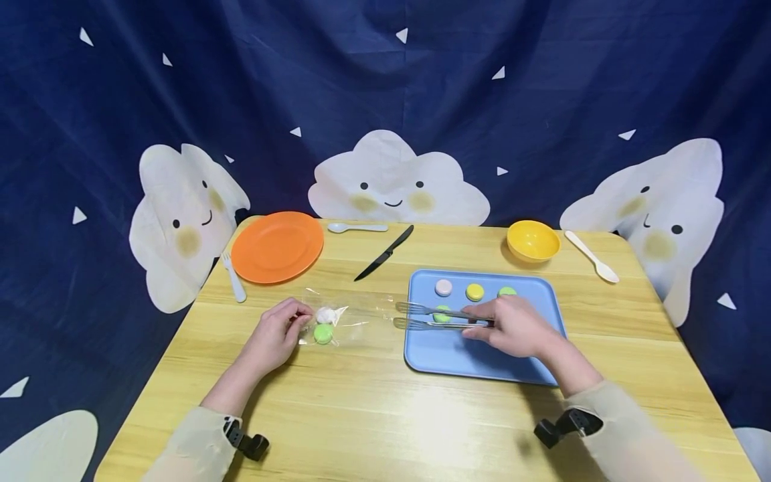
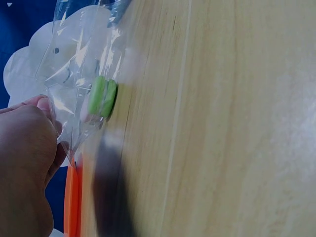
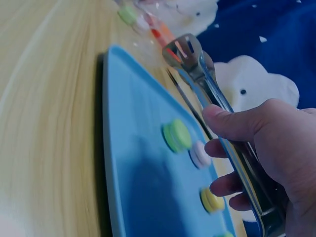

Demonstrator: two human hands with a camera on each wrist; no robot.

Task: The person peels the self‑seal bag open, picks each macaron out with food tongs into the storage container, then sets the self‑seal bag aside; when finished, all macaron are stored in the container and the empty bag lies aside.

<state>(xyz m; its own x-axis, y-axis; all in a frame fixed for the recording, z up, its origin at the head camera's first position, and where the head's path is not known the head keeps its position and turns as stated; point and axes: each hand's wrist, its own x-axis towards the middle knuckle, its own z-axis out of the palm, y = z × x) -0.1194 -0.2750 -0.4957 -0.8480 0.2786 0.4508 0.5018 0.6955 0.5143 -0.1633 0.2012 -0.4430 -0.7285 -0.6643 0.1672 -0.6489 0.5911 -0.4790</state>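
A wooden table (image 1: 361, 415) bears a blue tray (image 1: 442, 357), orange plate (image 1: 277, 246) and clear bag (image 1: 367, 328), which the left hand (image 1: 279, 335) pinches. Over the tray, the right hand (image 1: 515, 328) grips tongs (image 3: 249, 173), partly hiding a green macaron (image 1: 442, 318) from the head camera; the left wrist view alone plainly shows the filling of a bagged macaron (image 2: 96, 96).

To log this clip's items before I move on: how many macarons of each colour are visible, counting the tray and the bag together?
Green macarons: 3 (two on the blue tray, one in the clear bag)
Pale macarons: 2 (one on the tray, one in the bag)
Yellow macaron: 1 (on the tray)
Total: 6
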